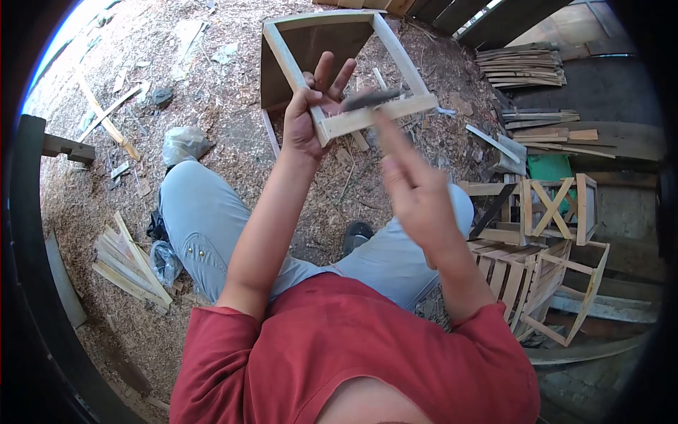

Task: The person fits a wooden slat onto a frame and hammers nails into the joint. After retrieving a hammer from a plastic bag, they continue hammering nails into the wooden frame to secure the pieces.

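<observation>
In front of me a wooden box frame (399, 53) is held up, with a brown panel (325, 46) behind its pale slats. My left hand (304, 127) grips the frame's near left corner, thumb against the slat and two fingers sticking up inside the opening. My right hand (420, 191) is closed round the handle of a hammer (369, 99), smeared by motion. The dark hammer head overlaps the near slat (402, 109), a little right of my left hand.
Slatted wooden crates (522, 279) stand at the right, below piled thin strips (522, 65). Crossed sticks (109, 116), a plastic bag (185, 145) and a bundle of slats (133, 263) lie on the shaving-covered ground at the left. A dark post (28, 212) rises at the left edge.
</observation>
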Demonstrator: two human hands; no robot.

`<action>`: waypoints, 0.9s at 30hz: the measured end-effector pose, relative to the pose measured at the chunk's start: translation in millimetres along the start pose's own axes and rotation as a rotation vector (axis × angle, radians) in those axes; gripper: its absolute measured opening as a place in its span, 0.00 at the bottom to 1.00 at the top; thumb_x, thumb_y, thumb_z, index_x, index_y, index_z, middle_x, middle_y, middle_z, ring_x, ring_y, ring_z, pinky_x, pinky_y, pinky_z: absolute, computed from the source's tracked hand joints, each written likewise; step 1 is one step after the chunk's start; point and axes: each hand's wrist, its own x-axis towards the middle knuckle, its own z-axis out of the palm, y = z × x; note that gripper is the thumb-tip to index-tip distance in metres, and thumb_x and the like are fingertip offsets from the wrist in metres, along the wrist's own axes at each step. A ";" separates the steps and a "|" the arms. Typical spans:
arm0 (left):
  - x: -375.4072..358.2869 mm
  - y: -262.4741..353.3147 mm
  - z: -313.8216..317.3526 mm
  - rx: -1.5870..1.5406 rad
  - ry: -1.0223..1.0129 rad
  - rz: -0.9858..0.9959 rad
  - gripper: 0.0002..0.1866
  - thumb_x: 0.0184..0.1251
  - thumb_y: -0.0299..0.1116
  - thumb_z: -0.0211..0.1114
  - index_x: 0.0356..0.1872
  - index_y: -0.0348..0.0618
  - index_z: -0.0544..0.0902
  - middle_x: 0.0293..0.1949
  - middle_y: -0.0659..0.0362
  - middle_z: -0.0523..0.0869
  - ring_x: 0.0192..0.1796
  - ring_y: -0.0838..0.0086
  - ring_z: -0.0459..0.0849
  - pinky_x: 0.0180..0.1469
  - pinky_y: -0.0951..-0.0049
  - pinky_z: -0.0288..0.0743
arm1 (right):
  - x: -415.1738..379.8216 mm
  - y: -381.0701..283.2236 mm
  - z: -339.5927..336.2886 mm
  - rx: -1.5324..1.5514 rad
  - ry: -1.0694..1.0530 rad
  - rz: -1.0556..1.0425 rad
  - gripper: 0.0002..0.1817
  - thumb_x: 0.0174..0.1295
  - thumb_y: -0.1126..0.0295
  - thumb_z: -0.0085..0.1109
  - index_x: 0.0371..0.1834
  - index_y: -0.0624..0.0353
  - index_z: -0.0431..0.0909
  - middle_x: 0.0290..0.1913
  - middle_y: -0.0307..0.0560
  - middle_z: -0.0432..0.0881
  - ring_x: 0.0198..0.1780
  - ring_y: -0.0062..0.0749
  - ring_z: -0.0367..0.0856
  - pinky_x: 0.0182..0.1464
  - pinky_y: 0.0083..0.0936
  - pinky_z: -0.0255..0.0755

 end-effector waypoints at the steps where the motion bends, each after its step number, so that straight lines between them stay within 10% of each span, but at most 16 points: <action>1: 0.6 -1.0 4.2 -0.036 0.015 -0.001 0.10 0.57 0.19 0.55 0.34 0.48 0.80 0.71 0.59 0.80 0.79 0.46 0.66 0.74 0.18 0.61 | 4.8 -14.3 -10.4 0.062 0.108 0.034 0.29 0.78 0.77 0.48 0.82 0.57 0.64 0.64 0.57 0.86 0.40 0.39 0.92 0.40 0.28 0.79; 2: -0.1 0.6 5.3 -0.008 0.007 0.000 0.11 0.57 0.18 0.55 0.34 0.48 0.80 0.70 0.59 0.80 0.80 0.45 0.66 0.74 0.18 0.60 | 3.9 -37.3 -19.3 0.202 0.190 0.224 0.29 0.78 0.77 0.49 0.82 0.58 0.63 0.69 0.61 0.81 0.51 0.55 0.91 0.47 0.38 0.81; 5: -1.2 -0.5 10.4 0.016 0.000 -0.008 0.11 0.57 0.18 0.54 0.35 0.48 0.80 0.70 0.59 0.80 0.79 0.45 0.66 0.74 0.17 0.60 | -12.7 20.0 10.4 -0.225 0.110 -0.153 0.28 0.78 0.76 0.49 0.81 0.58 0.64 0.71 0.59 0.80 0.53 0.48 0.91 0.50 0.35 0.81; 7: -4.1 -2.1 3.6 0.014 -0.026 -0.006 0.10 0.58 0.19 0.55 0.35 0.48 0.80 0.70 0.59 0.80 0.79 0.45 0.67 0.73 0.18 0.61 | -3.1 -5.9 15.9 -0.164 -0.294 0.246 0.27 0.78 0.76 0.48 0.80 0.60 0.66 0.75 0.57 0.75 0.63 0.44 0.86 0.57 0.31 0.79; 9: -3.0 -0.1 3.4 0.001 0.000 -0.014 0.10 0.58 0.19 0.55 0.36 0.48 0.80 0.70 0.58 0.80 0.79 0.44 0.66 0.73 0.18 0.62 | 2.9 4.5 20.7 0.051 0.073 -0.160 0.32 0.72 0.79 0.52 0.79 0.46 0.70 0.55 0.67 0.85 0.31 0.53 0.86 0.37 0.41 0.80; 11: -3.5 -1.7 10.1 0.016 0.064 -0.008 0.10 0.56 0.21 0.54 0.33 0.46 0.82 0.68 0.61 0.84 0.80 0.46 0.67 0.76 0.19 0.54 | -5.9 -11.5 9.6 0.124 0.105 0.047 0.32 0.72 0.79 0.53 0.79 0.47 0.69 0.58 0.67 0.84 0.30 0.54 0.85 0.37 0.42 0.80; 13: 1.4 -0.1 9.7 0.006 -0.001 -0.004 0.10 0.56 0.21 0.54 0.33 0.46 0.81 0.67 0.61 0.84 0.79 0.47 0.67 0.77 0.19 0.53 | -7.8 -15.6 5.8 0.139 0.315 0.172 0.28 0.77 0.77 0.49 0.80 0.59 0.67 0.65 0.62 0.84 0.41 0.33 0.88 0.46 0.27 0.79; 14: 0.2 -0.3 10.9 0.028 -0.006 -0.012 0.10 0.56 0.21 0.54 0.34 0.46 0.81 0.66 0.62 0.85 0.80 0.47 0.67 0.79 0.21 0.52 | -10.5 17.9 12.3 -0.159 0.082 -0.079 0.29 0.77 0.77 0.50 0.81 0.56 0.66 0.58 0.60 0.87 0.36 0.29 0.85 0.42 0.27 0.78; 18: -3.8 0.8 -8.3 -0.078 -0.070 -0.052 0.11 0.57 0.20 0.55 0.38 0.45 0.80 0.63 0.58 0.87 0.75 0.53 0.75 0.81 0.29 0.54 | -7.1 6.1 23.9 0.088 -0.091 0.140 0.30 0.78 0.75 0.52 0.83 0.49 0.65 0.35 0.46 0.83 0.29 0.23 0.75 0.36 0.26 0.73; 23: -11.1 0.1 -9.2 -0.026 0.035 -0.016 0.14 0.63 0.22 0.61 0.49 0.46 0.79 0.62 0.52 0.85 0.68 0.54 0.81 0.80 0.38 0.64 | -0.6 -2.4 11.9 0.242 0.154 0.248 0.31 0.79 0.75 0.51 0.85 0.49 0.61 0.35 0.35 0.75 0.30 0.13 0.66 0.35 0.16 0.67; 27: -20.9 -3.5 -2.2 0.047 0.118 -0.016 0.14 0.66 0.34 0.68 0.51 0.47 0.81 0.64 0.51 0.83 0.67 0.54 0.82 0.79 0.41 0.65 | -7.4 14.8 13.4 0.310 0.194 0.215 0.31 0.78 0.72 0.53 0.84 0.48 0.63 0.60 0.54 0.87 0.27 0.19 0.75 0.33 0.23 0.73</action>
